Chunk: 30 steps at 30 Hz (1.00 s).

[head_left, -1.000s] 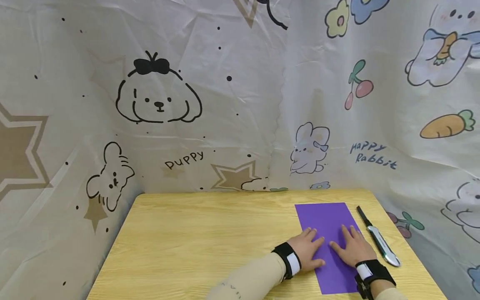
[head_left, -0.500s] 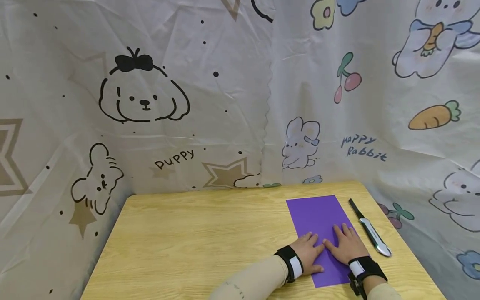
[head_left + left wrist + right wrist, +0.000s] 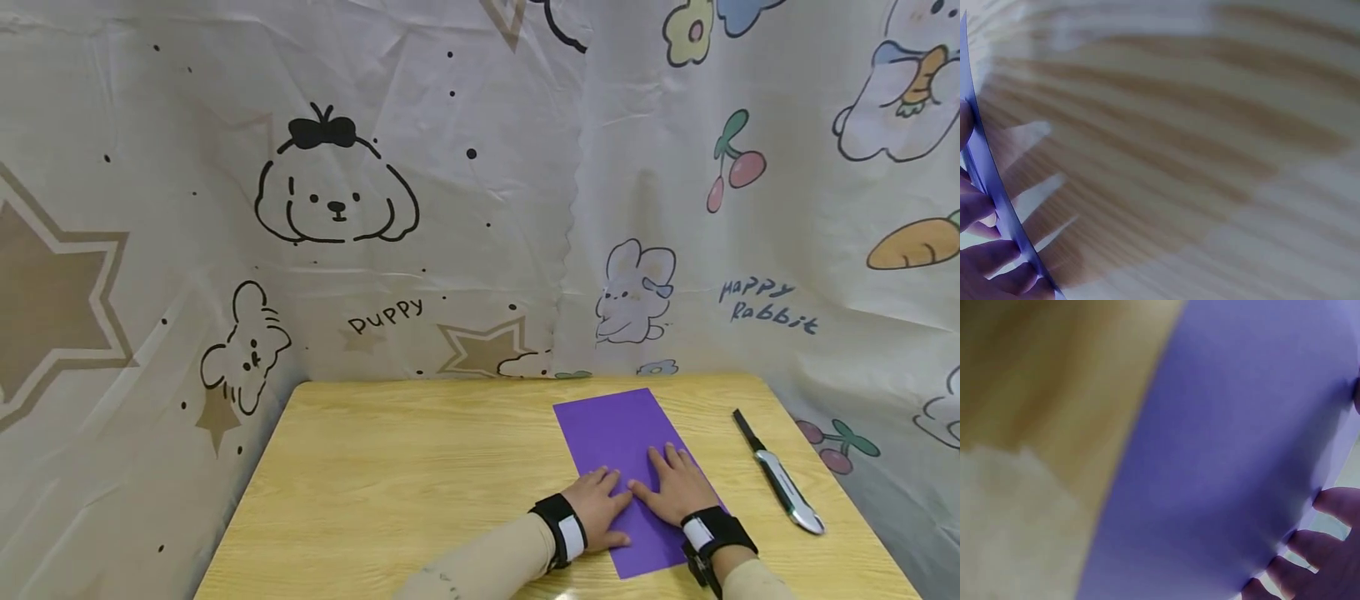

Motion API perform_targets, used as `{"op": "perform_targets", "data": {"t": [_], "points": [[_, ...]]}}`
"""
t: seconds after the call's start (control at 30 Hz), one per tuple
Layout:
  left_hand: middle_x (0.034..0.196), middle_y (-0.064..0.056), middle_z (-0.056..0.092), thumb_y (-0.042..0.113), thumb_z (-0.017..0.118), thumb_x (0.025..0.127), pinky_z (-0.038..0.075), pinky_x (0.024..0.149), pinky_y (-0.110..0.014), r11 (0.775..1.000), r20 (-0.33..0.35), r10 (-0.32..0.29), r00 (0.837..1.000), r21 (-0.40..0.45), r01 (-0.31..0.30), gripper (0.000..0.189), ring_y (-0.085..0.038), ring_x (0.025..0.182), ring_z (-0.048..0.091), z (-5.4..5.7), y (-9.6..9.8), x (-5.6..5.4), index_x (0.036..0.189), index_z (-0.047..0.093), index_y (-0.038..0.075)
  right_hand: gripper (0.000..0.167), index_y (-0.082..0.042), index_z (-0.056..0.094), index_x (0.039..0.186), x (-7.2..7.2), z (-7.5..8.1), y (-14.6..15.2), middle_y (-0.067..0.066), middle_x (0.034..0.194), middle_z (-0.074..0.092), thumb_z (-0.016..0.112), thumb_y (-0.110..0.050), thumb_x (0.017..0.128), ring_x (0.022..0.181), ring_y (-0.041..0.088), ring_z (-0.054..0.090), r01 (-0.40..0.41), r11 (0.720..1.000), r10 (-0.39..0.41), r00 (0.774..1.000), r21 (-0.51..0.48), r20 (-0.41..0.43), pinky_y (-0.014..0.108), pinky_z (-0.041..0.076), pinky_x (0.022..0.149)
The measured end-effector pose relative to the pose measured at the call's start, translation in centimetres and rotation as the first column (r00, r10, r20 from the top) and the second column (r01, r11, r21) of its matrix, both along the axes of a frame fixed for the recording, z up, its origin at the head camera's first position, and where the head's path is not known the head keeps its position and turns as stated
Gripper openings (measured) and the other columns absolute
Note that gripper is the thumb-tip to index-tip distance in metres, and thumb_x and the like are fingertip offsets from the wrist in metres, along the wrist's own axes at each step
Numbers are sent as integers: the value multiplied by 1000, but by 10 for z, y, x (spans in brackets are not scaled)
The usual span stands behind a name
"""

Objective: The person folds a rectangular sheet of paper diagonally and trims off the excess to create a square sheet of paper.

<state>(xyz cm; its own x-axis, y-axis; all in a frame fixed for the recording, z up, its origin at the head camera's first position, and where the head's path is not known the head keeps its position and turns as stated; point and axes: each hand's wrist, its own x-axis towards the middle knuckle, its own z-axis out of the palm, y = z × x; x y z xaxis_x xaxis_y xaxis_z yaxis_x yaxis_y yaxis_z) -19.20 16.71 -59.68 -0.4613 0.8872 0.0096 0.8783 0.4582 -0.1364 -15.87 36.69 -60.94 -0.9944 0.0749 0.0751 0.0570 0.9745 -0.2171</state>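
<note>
A purple sheet of paper (image 3: 615, 429) lies flat on the wooden table, turned slightly to the left. My left hand (image 3: 596, 510) rests with spread fingers over its left edge. On the sheet's right part, my right hand (image 3: 677, 486) lies flat, fingers pointing away from me and the thumb toward the left hand. In the left wrist view, fingertips (image 3: 1000, 256) touch the paper's edge strip (image 3: 991, 169). The right wrist view shows fingertips (image 3: 1307, 547) on the purple surface (image 3: 1222, 425). Neither hand grips anything.
A utility knife (image 3: 783, 483) with a black tip end and silver-green handle lies right of the paper, near the right edge of the wooden table (image 3: 420, 467). A printed cloth (image 3: 487, 208) with cartoon animals hangs behind and around the table.
Both hands have slid the purple paper leftward across the table, away from the utility knife, and the sheet has turned a little. The head view has also shifted slightly.
</note>
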Motion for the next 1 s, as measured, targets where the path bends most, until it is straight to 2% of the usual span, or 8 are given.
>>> {"op": "perform_targets", "data": {"t": [0.17, 0.27, 0.4, 0.53, 0.7, 0.87, 1.0], "points": [[146, -4, 45, 71, 54, 84, 37, 107, -36, 998, 26, 59, 998, -6, -58, 70, -23, 135, 42, 7, -36, -7, 142, 50, 30, 82, 8, 52, 134, -21, 1, -30, 40, 138, 39, 60, -58, 87, 128, 58, 34, -81, 997, 81, 997, 18, 3, 64, 32, 102], [146, -4, 45, 70, 56, 84, 38, 107, -37, 996, 45, 84, 995, -5, -84, 71, -24, 135, 42, 9, -58, -13, 142, 50, 30, 81, 8, 52, 134, -31, 6, -53, 40, 138, 39, 62, -57, 86, 128, 58, 34, -116, 993, 116, 993, 7, 12, 64, 32, 102], [149, -3, 42, 71, 57, 83, 36, 108, -39, 992, 98, 128, 987, -17, -127, 75, -23, 137, 38, 10, -90, -22, 145, 46, 31, 78, 6, 54, 134, -44, 15, -85, 38, 139, 41, 66, -53, 84, 129, 57, 35, -157, 988, 157, 987, -12, 16, 63, 33, 103], [149, -3, 42, 73, 61, 78, 37, 108, -41, 984, 125, 180, 976, -23, -179, 80, -23, 138, 37, 10, -122, -29, 143, 48, 27, 78, 3, 55, 134, -55, 11, -115, 36, 139, 42, 66, -55, 83, 128, 55, 38, -225, 974, 225, 974, -6, 13, 61, 34, 103], [152, -5, 38, 79, 61, 72, 34, 110, -45, 972, 145, 235, 961, -38, -232, 93, -26, 140, 34, 6, -154, -30, 144, 46, 21, 78, 0, 57, 134, -63, 1, -146, 33, 139, 45, 70, -54, 80, 128, 53, 40, -311, 950, 311, 950, -7, -26, 60, 35, 103], [156, -4, 30, 86, 56, 68, 32, 110, -50, 955, 139, 296, 945, -51, -292, 103, -26, 143, 27, -1, -178, -28, 150, 38, 27, 76, -1, 57, 135, -62, 15, -176, 30, 141, 44, 72, -51, 79, 131, 50, 38, -363, 931, 364, 931, -42, 15, 57, 34, 105], [156, -4, 31, 87, 54, 67, 33, 107, -54, 940, 125, 340, 932, -41, -338, 103, -26, 143, 28, -1, -191, -24, 150, 38, 28, 78, -2, 56, 136, -67, 20, -191, 29, 143, 43, 72, -53, 79, 132, 49, 37, -401, 915, 403, 915, -50, 26, 57, 34, 106]]}}
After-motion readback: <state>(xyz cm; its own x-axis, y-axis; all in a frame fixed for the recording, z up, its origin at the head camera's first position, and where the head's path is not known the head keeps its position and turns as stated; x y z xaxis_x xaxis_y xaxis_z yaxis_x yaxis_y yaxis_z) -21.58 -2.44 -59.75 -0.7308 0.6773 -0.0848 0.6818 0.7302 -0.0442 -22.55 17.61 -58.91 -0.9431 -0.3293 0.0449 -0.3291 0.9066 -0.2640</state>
